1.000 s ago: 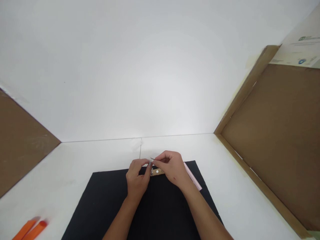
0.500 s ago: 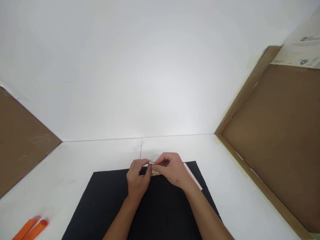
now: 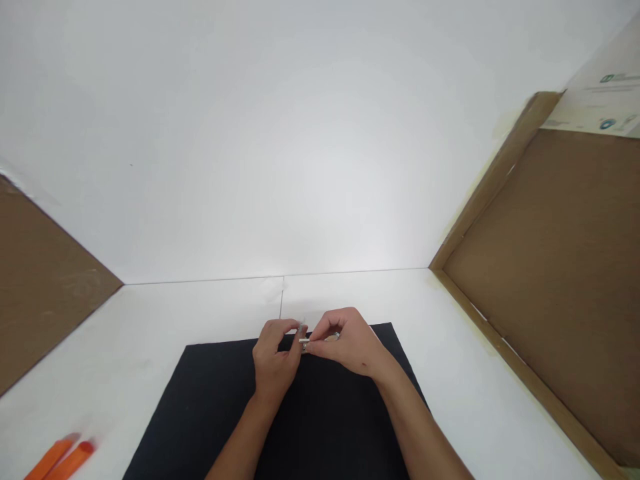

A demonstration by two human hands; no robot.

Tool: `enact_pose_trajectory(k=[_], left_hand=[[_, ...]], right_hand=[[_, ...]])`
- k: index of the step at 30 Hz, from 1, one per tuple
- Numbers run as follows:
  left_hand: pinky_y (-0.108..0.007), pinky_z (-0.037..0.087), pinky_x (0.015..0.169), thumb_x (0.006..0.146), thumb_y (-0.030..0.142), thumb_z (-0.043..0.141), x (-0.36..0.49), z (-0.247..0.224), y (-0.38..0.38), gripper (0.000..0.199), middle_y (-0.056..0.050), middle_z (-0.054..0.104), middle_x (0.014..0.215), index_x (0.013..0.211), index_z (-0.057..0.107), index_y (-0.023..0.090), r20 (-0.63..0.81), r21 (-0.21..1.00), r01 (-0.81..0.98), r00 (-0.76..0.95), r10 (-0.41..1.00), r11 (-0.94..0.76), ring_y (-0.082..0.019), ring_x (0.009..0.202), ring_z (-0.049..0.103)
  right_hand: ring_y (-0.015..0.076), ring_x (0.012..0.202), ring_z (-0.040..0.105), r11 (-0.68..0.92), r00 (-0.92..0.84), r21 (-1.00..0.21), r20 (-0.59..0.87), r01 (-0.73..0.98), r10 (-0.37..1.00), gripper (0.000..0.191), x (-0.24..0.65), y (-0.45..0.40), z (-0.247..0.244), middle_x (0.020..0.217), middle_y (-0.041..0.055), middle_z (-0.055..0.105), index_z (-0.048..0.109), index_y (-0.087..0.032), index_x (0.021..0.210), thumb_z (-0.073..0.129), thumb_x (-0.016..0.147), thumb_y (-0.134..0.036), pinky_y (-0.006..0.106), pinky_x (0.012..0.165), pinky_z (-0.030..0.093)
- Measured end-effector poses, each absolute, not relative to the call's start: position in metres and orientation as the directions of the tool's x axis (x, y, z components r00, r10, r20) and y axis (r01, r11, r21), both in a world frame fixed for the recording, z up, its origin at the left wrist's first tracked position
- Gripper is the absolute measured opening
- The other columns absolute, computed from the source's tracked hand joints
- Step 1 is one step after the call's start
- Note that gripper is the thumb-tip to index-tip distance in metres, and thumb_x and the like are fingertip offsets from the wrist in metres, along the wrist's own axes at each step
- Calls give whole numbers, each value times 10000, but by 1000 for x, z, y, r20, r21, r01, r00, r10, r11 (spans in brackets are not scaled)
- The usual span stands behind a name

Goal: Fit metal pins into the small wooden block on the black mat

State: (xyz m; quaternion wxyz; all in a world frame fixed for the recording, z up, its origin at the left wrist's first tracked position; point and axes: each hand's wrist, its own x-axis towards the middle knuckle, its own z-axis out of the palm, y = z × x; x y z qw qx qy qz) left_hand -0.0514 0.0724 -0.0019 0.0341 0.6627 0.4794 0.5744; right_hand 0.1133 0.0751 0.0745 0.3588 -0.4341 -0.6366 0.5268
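Observation:
Near the far edge of the black mat, my two hands meet over small parts. My right hand pinches a short, thin white stick that points left. My left hand has thumb and fingers closed around a small pale, partly clear piece whose shape is hard to make out. Under the fingertips lies a small light-brown item, mostly hidden by my right hand.
Two orange tube-like things lie on the white table at the lower left. Brown panels stand at the left and right, with a white wall behind.
My right hand has drawn the white stick slightly down and away from my left fingertips. The pink strip beside it is now almost hidden behind my right hand. My left hand has hardly moved.

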Motion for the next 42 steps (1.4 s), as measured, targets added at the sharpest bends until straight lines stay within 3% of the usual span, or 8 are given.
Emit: enact_pose_trajectory(k=[11,21,34,42], left_hand=[[-282,503,707,844,177,635,-52,-3,71,22,-7,645,782,856,639,194,726,602,596,-132,675,-531,-155,754,622],[-282,518,678,829,224,641,-52,-1,69,31,-6,658,769,847,646,200,697,625,601,-144,703,-497,-157,723,630],[-279,517,691,853,234,622,-51,-3,70,48,-11,657,769,852,649,194,706,615,606,-140,694,-504,-157,733,634],[-272,529,674,847,235,617,-52,-1,69,54,-9,676,769,841,655,197,695,628,597,-142,705,-499,-156,712,650]], right_hand=[[164,680,662,133,-191,-975,98,180,977,94,104,77,73,693,30,716,716,-167,697,748,695,-255,258,623,515],[173,717,670,65,-341,-989,16,133,940,71,107,72,78,708,26,725,726,-168,684,759,676,-230,261,642,503],[183,709,680,126,-171,-982,101,143,980,84,102,76,74,711,36,736,748,-175,707,770,690,-254,282,660,522],[171,663,668,80,-197,-993,62,88,979,66,102,76,72,680,24,726,741,-175,697,774,675,-228,274,622,515]])
